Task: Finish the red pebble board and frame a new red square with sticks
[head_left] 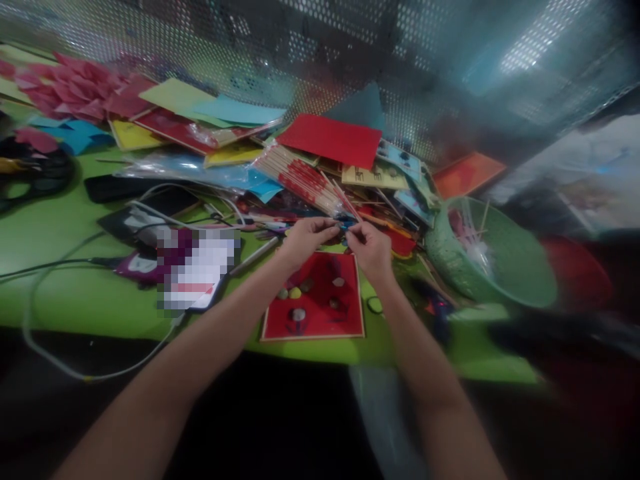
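Observation:
My left hand [306, 240] and my right hand [371, 248] meet above a red card [316, 307] that lies on the green table [60, 227]. Both hands pinch a small blue object [345, 225] between their fingertips; it is too blurred to name. Several small pebble-like pieces sit on the red card. A bundle of thin wooden sticks with red marks [305, 181] lies just behind the hands.
Coloured paper sheets [330, 139] and pink folded paper [75, 90] pile along the back, before a perforated metal wall. A green bowl [493, 257] stands at right. Cables [50, 267], a dark device and a blurred packet lie at left. The table edge is near me.

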### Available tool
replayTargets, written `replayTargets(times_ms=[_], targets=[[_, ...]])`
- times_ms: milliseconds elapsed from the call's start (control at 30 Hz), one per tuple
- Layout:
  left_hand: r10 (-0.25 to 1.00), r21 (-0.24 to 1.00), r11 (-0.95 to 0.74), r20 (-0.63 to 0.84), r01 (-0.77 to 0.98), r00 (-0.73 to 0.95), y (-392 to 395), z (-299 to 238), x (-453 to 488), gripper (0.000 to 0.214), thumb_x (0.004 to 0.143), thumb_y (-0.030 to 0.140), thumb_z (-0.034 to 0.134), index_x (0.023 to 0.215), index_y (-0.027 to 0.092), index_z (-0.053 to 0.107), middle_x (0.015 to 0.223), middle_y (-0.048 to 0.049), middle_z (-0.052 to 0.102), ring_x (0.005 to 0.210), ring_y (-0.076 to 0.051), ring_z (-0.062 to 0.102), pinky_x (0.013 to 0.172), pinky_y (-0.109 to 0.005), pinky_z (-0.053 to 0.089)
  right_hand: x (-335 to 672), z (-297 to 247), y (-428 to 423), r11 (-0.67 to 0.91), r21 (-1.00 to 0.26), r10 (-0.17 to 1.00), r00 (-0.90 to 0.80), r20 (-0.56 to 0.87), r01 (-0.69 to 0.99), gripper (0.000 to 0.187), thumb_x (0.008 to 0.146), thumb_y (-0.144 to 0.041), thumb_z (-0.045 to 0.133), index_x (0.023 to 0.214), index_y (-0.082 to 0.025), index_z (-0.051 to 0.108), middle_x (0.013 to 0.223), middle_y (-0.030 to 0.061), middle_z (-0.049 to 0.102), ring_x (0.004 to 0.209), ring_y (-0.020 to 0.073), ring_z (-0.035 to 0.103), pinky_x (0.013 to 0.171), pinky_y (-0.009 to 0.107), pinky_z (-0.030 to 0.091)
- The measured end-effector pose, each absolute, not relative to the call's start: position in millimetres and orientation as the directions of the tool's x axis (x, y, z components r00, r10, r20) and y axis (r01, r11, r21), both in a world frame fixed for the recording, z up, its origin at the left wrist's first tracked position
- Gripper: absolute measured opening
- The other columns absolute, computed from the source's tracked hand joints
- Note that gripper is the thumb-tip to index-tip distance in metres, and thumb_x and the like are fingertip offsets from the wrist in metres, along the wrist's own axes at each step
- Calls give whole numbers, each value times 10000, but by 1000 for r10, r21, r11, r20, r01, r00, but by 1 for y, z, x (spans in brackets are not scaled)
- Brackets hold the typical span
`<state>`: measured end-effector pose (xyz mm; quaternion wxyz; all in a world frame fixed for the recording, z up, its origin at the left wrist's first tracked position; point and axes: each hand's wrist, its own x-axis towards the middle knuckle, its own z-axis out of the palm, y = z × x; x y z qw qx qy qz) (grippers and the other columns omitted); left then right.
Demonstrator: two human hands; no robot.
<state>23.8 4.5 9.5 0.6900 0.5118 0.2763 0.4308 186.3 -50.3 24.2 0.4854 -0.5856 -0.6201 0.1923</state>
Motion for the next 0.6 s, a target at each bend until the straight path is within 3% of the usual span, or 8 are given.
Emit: replayTargets(times_ms=[133, 333, 600], targets=[[888, 942, 127, 31, -310, 458, 5, 13, 23, 566, 604, 550, 891, 948, 119, 763, 819, -56, 745, 744, -150, 668, 796, -302, 532, 186, 26, -49, 212, -881, 932, 184, 313, 423, 188, 838, -395, 681, 858, -209, 708, 724, -18, 697, 547, 140, 670, 519, 237, 537], [903, 980, -38, 117, -193, 414, 9, 9, 22, 576, 649, 601, 841, 981, 134, 778, 862, -68, 761, 779, -170, 656, 772, -294, 517, 188, 22, -50, 254, -819, 916, 145, 375, 515, 161, 848, -363, 691, 884, -214, 737, 796, -1, 719, 596, 140, 678, 566, 245, 547], [877, 982, -160, 187, -100, 442, 10, 8, 19, 446, 757, 494, 768, 1025, 137, 773, 903, -73, 760, 863, -202, 671, 843, -323, 506, 187, 20, -52, 230, -798, 932, 109, 345, 558, 152, 859, -352, 641, 835, -208, 687, 712, -9, 686, 600, 154, 658, 589, 265, 537]])
